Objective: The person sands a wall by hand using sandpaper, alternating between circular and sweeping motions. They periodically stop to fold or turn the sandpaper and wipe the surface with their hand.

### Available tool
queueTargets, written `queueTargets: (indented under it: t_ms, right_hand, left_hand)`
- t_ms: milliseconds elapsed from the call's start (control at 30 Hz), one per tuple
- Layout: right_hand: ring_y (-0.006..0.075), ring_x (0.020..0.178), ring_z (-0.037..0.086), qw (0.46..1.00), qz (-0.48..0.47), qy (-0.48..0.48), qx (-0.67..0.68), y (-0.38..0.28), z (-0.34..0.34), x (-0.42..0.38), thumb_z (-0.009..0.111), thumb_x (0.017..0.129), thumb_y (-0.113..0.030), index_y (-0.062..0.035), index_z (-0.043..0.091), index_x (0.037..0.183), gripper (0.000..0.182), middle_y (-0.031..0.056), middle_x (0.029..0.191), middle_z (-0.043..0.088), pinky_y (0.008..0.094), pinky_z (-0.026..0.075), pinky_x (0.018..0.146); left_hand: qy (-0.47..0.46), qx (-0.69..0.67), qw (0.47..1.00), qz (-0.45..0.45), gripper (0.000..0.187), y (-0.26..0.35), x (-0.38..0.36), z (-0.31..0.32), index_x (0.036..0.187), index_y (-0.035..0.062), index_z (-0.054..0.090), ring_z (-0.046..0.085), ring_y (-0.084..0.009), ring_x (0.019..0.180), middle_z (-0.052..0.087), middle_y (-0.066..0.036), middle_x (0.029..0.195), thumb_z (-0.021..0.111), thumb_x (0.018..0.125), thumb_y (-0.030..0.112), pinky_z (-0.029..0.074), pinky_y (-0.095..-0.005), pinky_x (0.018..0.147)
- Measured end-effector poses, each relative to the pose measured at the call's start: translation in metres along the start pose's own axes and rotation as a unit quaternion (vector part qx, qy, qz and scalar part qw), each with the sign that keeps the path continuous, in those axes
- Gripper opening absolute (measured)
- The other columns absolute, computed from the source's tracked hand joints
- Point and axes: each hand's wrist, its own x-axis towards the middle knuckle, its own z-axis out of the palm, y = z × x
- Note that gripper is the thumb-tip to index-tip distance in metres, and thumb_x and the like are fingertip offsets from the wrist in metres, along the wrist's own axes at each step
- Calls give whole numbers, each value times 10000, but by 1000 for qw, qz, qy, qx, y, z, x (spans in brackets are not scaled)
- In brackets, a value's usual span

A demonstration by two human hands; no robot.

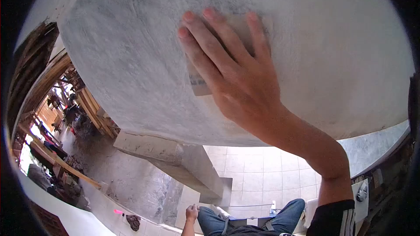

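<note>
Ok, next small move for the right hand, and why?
Probably slide the thin, flat beige sheet leftward: the right hand has its fingers spread over it against the broad grey plaster-like surface, which looks streaky to the left and more even to the right.

Pale floor tiles [271, 170] lie below — wooden planks [90, 107] show at left. A pink object [118, 212] lies beside a dark crumpled item [133, 223].

The person wore blue denim jeans [294, 215] and a black top whose short right sleeve [326, 220] ended above the elbow, pale parallel stripes [348, 223] running along it. The right hand [245, 85] and left hand [192, 213], 2 in all, were ungloved.
</note>
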Motion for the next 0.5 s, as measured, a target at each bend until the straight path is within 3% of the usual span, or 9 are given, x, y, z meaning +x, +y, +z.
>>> queueTargets:
  t_ms: [100,167,267,367,500]
  right_hand:
    - [237,1386,345,997,-16,-60,-43,10,-16,-27,564,860,-108,-151,540,1336,479,42,1459,441,644,152,1104]
    - [255,1398,322,986,-26,-119,-112,12,-21,-62,571,860,-122,-161,513,1361,506,37,1499,388,655,129,1104]
    - [281,1411,294,991,-6,-84,-106,11,-13,-64,590,864,-159,-194,508,1371,514,35,1509,372,682,78,1096]
    - [288,1422,269,994,-5,-34,-100,8,-5,-12,606,878,-226,-237,510,1372,504,55,1500,384,716,30,1076]
    - [299,1428,248,988,-21,-51,-147,9,-7,-13,604,892,-295,-282,499,1378,497,77,1515,353,735,-5,1059]
  left_hand:
    - [7,51,996,73,344,44,-17,-3,771,41,663,644,-215,689,671,-119,743,509,923,309,502,-344,686]
    - [14,128,987,93,350,59,-30,-11,863,32,678,668,-316,867,690,-171,857,516,918,337,511,-398,781]
    - [-13,203,977,62,396,105,-56,-15,1015,18,663,657,-336,979,686,-203,987,536,903,375,508,-398,858]
    - [-72,159,979,106,403,142,-64,8,1036,19,662,660,-328,975,689,-196,989,547,910,384,511,-388,852]
    - [-109,134,972,161,408,178,-83,23,1063,21,658,662,-325,977,691,-193,998,553,919,388,511,-384,853]
